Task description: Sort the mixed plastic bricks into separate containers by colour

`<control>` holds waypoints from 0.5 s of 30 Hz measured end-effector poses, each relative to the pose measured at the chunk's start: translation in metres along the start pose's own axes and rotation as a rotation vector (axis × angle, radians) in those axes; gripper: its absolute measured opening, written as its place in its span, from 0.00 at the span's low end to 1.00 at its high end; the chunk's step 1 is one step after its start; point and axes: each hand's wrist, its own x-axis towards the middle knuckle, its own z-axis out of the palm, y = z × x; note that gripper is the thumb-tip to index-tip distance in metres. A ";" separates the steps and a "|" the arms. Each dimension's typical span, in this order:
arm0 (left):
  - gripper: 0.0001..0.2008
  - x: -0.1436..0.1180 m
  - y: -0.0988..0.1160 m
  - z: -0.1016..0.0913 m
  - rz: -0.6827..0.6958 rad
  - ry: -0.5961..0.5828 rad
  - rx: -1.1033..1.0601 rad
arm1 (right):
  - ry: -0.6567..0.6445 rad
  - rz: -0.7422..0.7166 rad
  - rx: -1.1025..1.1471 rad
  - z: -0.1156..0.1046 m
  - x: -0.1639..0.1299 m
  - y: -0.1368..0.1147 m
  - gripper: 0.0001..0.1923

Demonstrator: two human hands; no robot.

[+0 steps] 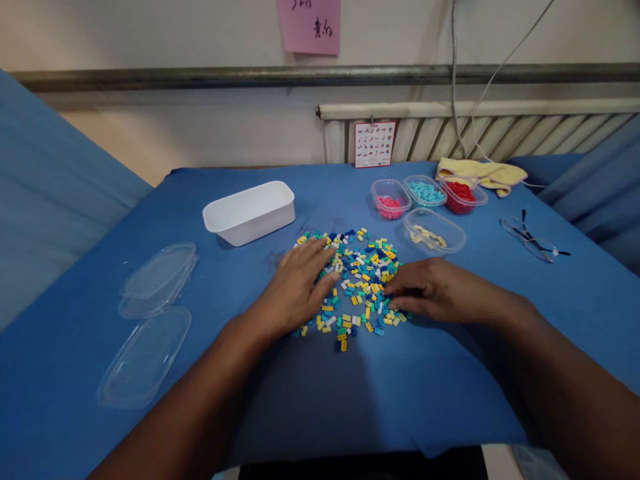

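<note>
A spread pile of small toy building bricks (pixel 357 272) in yellow, teal, blue, white and green lies on the blue cloth. My left hand (pixel 300 283) rests palm down over the pile's left side, its fingers stretched out and the thumb apart. At the right edge of the pile is my right hand (pixel 435 290), its fingers curled and bent toward the thumb among the bricks. Whatever its fingertips hold, if anything, is hidden. Just beyond that hand stands a clear tub (pixel 453 241) with some pale yellow bricks inside.
Behind are tubs of pink bricks (pixel 390 205), light blue bricks (pixel 425 193) and red bricks (pixel 460 192). A white bin (pixel 255 227) stands at back left, clear lids (pixel 145 357) nearer left. Eyeglasses (pixel 534 239) and a yellow cloth (pixel 483 173) lie right. A picture card (pixel 374 145) hangs behind.
</note>
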 end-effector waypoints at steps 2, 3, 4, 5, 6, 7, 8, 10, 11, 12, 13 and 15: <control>0.35 -0.005 0.012 0.004 0.056 -0.147 0.081 | -0.030 -0.017 0.051 0.012 0.004 -0.002 0.09; 0.38 -0.007 0.017 0.007 0.082 -0.203 0.111 | -0.012 -0.021 0.041 0.018 0.007 -0.002 0.08; 0.39 -0.008 0.022 0.009 0.104 -0.239 0.137 | 0.023 -0.021 0.013 0.024 0.009 -0.001 0.08; 0.40 -0.008 0.025 0.011 0.114 -0.256 0.162 | 0.074 -0.014 -0.025 0.028 0.011 0.001 0.08; 0.39 -0.006 0.027 0.013 0.105 -0.256 0.187 | 0.138 0.003 -0.065 0.031 0.013 0.002 0.08; 0.37 -0.004 0.028 0.013 0.079 -0.241 0.214 | 0.207 0.031 -0.100 0.032 0.015 0.004 0.08; 0.35 -0.001 0.027 0.012 0.039 -0.216 0.239 | 0.274 0.067 -0.128 0.032 0.015 0.007 0.08; 0.32 0.004 0.023 0.009 -0.044 -0.165 0.271 | 0.383 0.139 -0.171 0.027 0.015 0.011 0.09; 0.32 0.006 0.020 0.007 -0.073 -0.150 0.277 | 0.415 0.162 -0.187 0.024 0.014 0.013 0.09; 0.32 0.007 0.019 0.005 -0.088 -0.146 0.275 | 0.433 0.167 -0.198 0.022 0.013 0.014 0.10; 0.32 0.007 0.017 0.004 -0.092 -0.150 0.270 | 0.441 0.151 -0.200 0.021 0.012 0.015 0.11; 0.33 0.007 0.017 0.005 -0.079 -0.177 0.262 | 0.410 0.055 -0.173 0.023 0.012 0.016 0.13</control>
